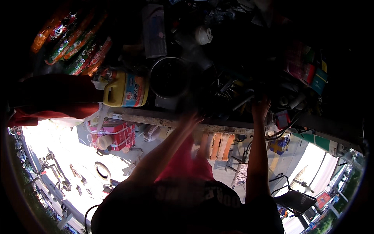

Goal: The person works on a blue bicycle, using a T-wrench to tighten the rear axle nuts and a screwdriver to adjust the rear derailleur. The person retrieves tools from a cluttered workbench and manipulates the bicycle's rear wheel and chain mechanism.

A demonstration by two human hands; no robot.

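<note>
At the bench's front edge is my left hand, smeared and half lost in shadow, so its grip cannot be made out. My right hand reaches over the edge into a dark heap of metal tools. Its fingers point forward and look slightly parted, with the tips fading into the dark. Just left of it lies a grey metal rod or handle; nothing is visible in its grasp. Beyond my left hand stands a round dark basin with a pale rim.
A yellow jug and dark red cloth are at left. Behind are a tall box and a white container. Small boxes lie at right. Below the bench edge are a red carton and a wooden slatted stool.
</note>
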